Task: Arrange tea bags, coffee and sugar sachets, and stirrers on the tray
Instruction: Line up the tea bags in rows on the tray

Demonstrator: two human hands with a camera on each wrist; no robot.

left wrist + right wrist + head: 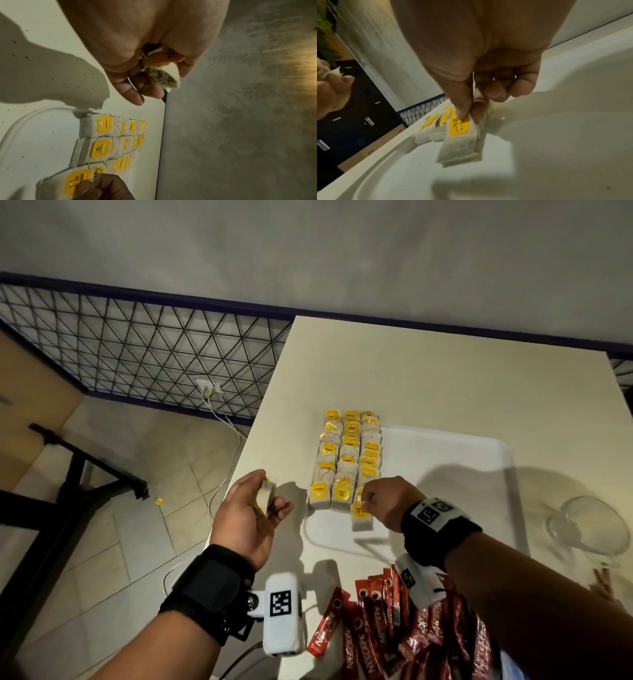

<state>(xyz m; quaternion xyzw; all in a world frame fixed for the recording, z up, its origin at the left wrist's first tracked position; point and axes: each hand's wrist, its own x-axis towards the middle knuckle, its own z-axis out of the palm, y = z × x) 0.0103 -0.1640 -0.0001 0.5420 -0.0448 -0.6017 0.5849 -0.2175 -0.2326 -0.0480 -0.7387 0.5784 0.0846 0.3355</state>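
Nearest the person, at about 6 o'clock on the worktop [445, 378], lies a loose heap of red coffee sachets [404, 631], not yet on the tray.

Just beyond them, the right hand [385, 501] pinches one tea bag [361, 517] by its yellow tag between thumb and forefinger, the other fingers [520, 88] curled in. The bag hangs low over the white tray [479, 460] at the near end of the right-hand column; whether it touches the floor of the tray cannot be told.

At 9 o'clock from it, the left hand [251, 508] is held palm up off the tray's left side, fingers loosely curled round a small stack of spare tea bags [267, 494].

The step in hand appears to be laying out tea bags, with coffee, sugar and stirrers still to come. The next move probably calls for lowering the bag flat against the last one in its column, tag up, then letting go.

Further out, towards 12 o'clock, three columns of laid tea bags [349, 453] run along the tray's left part, the far ones at its rim. Open tray floor lies at 3 o'clock of them. A clear glass bowl [589, 525] sits past the tray's right rim. The worktop's left edge runs close beside the left hand, so spare bags could drop to the floor.
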